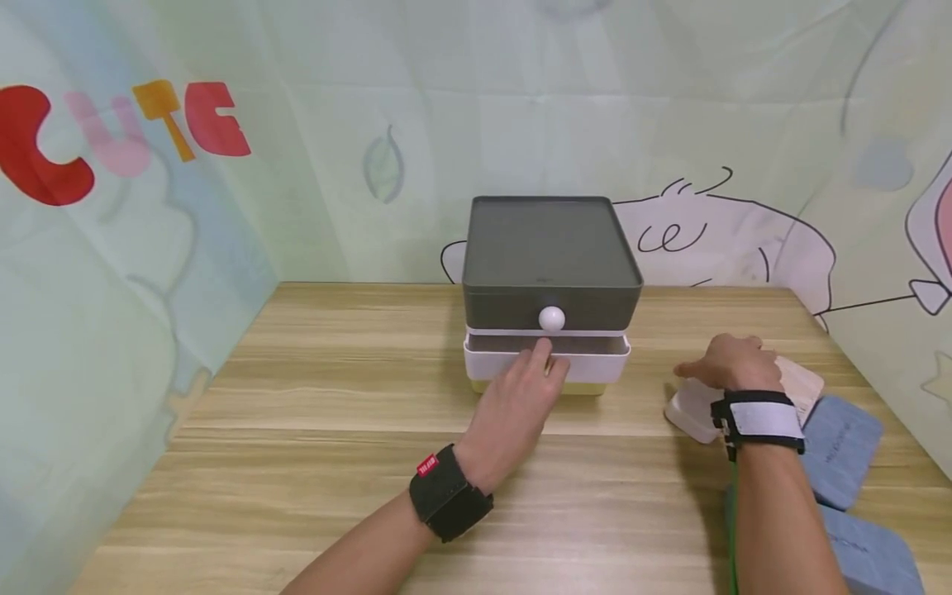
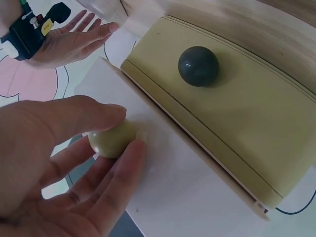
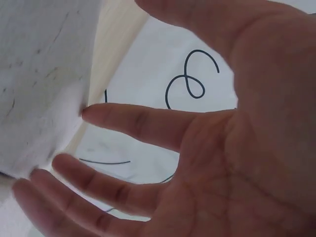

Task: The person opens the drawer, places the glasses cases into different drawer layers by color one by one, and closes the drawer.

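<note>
A small drawer unit (image 1: 554, 248) stands against the back wall, with a dark grey top section, a white drawer (image 1: 498, 365) pulled partway out and a yellow drawer (image 2: 237, 113) under it. My left hand (image 1: 513, 405) pinches the pale yellow round knob (image 2: 112, 140) of the white drawer between thumb and fingers. On the right, my right hand (image 1: 736, 364) reaches over pale slabs, fingers spread and nearly straight. In the right wrist view, its fingertips are right at the edge of a whitish speckled slab (image 3: 44, 74).
A white knob (image 1: 552, 319) sits on the grey section and a dark knob (image 2: 198, 66) on the yellow drawer. Near my right forearm lie a pale pinkish slab (image 1: 802, 384) and blue slabs (image 1: 844, 450) with lettering. A printed cloth (image 1: 357, 99) hangs behind the wooden table (image 1: 297, 397).
</note>
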Available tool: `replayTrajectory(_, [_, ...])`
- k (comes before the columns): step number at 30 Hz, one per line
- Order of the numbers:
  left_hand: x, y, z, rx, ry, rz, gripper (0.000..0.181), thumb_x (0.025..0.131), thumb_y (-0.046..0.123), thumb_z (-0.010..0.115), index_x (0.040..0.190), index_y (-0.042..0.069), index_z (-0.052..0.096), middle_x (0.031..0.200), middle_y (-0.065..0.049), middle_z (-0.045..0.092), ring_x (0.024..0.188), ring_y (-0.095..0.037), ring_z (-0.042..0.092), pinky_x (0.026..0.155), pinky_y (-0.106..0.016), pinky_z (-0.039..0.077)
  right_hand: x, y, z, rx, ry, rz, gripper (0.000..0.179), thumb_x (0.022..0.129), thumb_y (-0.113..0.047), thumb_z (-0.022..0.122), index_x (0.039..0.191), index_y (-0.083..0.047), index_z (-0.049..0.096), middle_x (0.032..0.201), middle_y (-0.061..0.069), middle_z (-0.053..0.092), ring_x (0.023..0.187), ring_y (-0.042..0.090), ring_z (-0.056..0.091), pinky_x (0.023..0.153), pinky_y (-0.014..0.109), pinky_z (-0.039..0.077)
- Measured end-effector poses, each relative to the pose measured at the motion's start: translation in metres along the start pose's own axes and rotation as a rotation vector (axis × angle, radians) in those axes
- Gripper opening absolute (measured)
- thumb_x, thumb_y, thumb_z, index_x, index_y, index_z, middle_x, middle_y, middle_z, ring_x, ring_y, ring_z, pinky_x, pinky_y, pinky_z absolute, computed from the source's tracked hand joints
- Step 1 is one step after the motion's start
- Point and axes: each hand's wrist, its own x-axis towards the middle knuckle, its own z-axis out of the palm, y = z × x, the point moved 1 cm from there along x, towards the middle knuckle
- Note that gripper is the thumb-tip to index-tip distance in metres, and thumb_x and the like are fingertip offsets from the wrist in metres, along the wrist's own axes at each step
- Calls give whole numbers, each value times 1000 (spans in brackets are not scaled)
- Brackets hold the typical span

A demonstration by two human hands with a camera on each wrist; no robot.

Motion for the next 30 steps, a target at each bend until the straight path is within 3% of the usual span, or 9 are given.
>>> replayTrajectory(5, [-2, 2, -3, -3, -12, 0, 37, 84, -4, 74, 118, 8, 65, 110, -7, 58, 83, -16, 64, 63, -25, 58, 0, 0, 1, 19, -4, 17, 72, 90, -42, 70, 123, 21, 55, 117, 51, 35, 109, 63, 43, 84, 65, 48])
replayTrajectory(12, [-2, 4, -7, 10, -20, 3, 38, 82, -5, 74, 116, 8, 64, 108, -6, 56, 82, -16, 64, 62, -26, 58, 2, -2, -1, -14, -51, -81, 74, 88, -40, 71, 128, 19, 52, 122, 51, 38, 112, 66, 41, 87, 67, 47])
replayTrajectory(19, [-2, 5, -11, 1, -64, 4, 40, 81, -6, 74, 116, 8, 64, 107, -6, 56, 84, -16, 65, 61, -26, 58, 3, -3, -1, -61, -30, -168, 79, 86, -36, 72, 140, 15, 45, 131, 46, 44, 114, 61, 45, 95, 69, 41])
replayTrajectory(24, [-4, 5, -13, -5, -79, 1, 40, 80, -8, 74, 116, 8, 65, 105, -6, 55, 85, -16, 65, 61, -25, 58, 5, -3, 0, -23, -34, -140, 81, 84, -35, 73, 141, 14, 43, 127, 48, 37, 111, 62, 39, 91, 69, 43])
replayTrajectory(30, [-6, 8, -18, -2, -94, 6, 38, 82, -4, 76, 117, 9, 67, 103, -5, 56, 83, -15, 66, 60, -25, 57, 6, 0, 3, 37, 5, -5, 81, 84, -40, 77, 132, 17, 48, 124, 53, 28, 116, 67, 34, 86, 66, 48])
